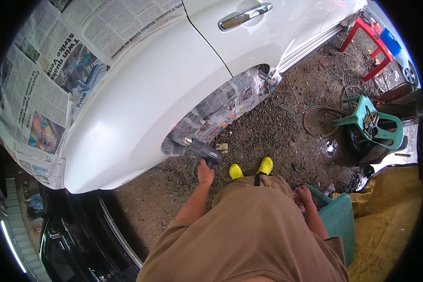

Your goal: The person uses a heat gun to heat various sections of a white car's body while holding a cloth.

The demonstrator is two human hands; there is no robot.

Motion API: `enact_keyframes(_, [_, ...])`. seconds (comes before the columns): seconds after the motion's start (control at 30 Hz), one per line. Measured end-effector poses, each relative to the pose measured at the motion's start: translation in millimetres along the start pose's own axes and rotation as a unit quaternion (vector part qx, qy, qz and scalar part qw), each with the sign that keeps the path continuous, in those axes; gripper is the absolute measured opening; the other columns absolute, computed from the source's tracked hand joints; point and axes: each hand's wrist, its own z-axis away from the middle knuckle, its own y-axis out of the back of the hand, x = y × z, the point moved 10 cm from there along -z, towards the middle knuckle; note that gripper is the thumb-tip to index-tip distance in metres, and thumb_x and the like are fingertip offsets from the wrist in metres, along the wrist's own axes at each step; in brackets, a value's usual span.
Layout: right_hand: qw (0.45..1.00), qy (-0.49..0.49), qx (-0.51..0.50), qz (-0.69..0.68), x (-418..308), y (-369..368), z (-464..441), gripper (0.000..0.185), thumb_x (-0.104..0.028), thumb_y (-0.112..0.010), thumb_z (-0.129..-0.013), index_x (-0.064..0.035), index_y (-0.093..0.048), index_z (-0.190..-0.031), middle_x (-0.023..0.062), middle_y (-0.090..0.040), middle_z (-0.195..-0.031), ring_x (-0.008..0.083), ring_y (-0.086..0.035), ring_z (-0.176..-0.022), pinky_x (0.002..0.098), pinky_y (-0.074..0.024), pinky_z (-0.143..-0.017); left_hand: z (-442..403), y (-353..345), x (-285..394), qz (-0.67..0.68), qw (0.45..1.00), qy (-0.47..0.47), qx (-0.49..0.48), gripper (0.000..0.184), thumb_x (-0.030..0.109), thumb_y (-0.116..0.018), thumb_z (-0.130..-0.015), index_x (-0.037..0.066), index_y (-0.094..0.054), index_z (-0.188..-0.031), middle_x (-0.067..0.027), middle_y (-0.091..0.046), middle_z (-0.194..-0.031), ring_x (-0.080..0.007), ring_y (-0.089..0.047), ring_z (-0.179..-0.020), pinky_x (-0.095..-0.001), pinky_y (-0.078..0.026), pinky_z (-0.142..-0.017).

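My left hand [205, 173] is wrapped round the handle of a dark heat gun [205, 151]. Its metal nozzle points at the lower edge of a white car fender [141, 101], by the wheel arch. Newspaper masking [221, 105] fills that arch, with grey plastic at its near end. Down by my right side, my right hand [304, 193] has its fingers curled in, beside a green plastic chair or bin [340, 218]. A small pinkish thing shows just under it; I cannot make out whether it is held.
More newspaper [80, 51] covers the car's front. A black car [80, 235] stands lower left. A coiled hose [310, 127] lies on wet gravel near a green stool [369, 120] bearing tools. A red stool [369, 47] and a yellow-brown tarp [385, 211] are to the right.
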Motion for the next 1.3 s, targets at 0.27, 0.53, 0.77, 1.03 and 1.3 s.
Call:
enact_keyframes(0.27, [1.000,0.000,-0.006,0.000,-1.1,-0.4,0.1,0.029,-0.030,-0.064,-0.080,-0.0044,-0.068,-0.092,0.0152,-0.070,-0.086,0.0258,-0.067,-0.083,0.0368,-0.0508,-0.075,-3.8,9.6,36.1,0.010,0.998,-0.061,0.011,0.060,0.004,-0.067,-0.074,0.001,-0.040,-0.127,-0.0288,-0.052,-0.116,-0.0476,-0.055,-0.105,-0.0520,-0.047,-0.088])
enact_keyframes(0.53, [1.000,0.000,-0.006,0.004,0.0,-1.8,-0.8,0.029,-0.030,-0.064,-0.080,-0.0046,-0.068,-0.093,0.0152,-0.070,-0.087,0.0262,-0.066,-0.084,0.0370,-0.0507,-0.076,-13.5,7.3,70.2,-0.010,0.994,-0.109,-0.009,0.055,0.002,-0.063,-0.076,0.002,-0.042,-0.126,-0.0272,-0.052,-0.115,-0.0465,-0.054,-0.107,-0.0519,-0.048,-0.088])
enact_keyframes(0.77, [1.000,-0.008,0.001,-0.007,4.1,-2.7,0.7,0.028,-0.029,-0.064,-0.080,-0.0045,-0.068,-0.093,0.0151,-0.070,-0.087,0.0257,-0.067,-0.084,0.0370,-0.0509,-0.077,-19.3,16.4,105.8,-0.022,0.989,-0.146,-0.019,0.056,0.000,-0.062,-0.075,0.003,-0.044,-0.128,-0.0249,-0.052,-0.115,-0.0446,-0.056,-0.105,-0.0513,-0.048,-0.087])
enact_keyframes(1.03, [1.000,-0.007,0.010,-0.010,15.4,-6.0,-1.3,0.026,-0.029,-0.064,-0.082,-0.0044,-0.069,-0.090,0.0143,-0.070,-0.085,0.0252,-0.067,-0.082,0.0365,-0.0512,-0.075,-29.6,14.0,127.6,-0.040,0.982,-0.181,-0.039,0.054,-0.001,-0.063,-0.075,0.003,-0.047,-0.126,-0.0246,-0.052,-0.117,-0.0448,-0.057,-0.105,-0.0500,-0.050,-0.086])
enact_keyframes(1.3, [1.000,0.005,0.016,0.001,12.0,-6.0,0.7,0.025,-0.028,-0.064,-0.081,-0.0054,-0.069,-0.089,0.0152,-0.070,-0.086,0.0260,-0.067,-0.083,0.0367,-0.0513,-0.075,-31.3,17.0,158.9,-0.049,0.971,-0.216,-0.085,0.052,-0.001,-0.064,-0.076,0.002,-0.047,-0.125,-0.0234,-0.052,-0.119,-0.0435,-0.058,-0.104,-0.0502,-0.050,-0.085])
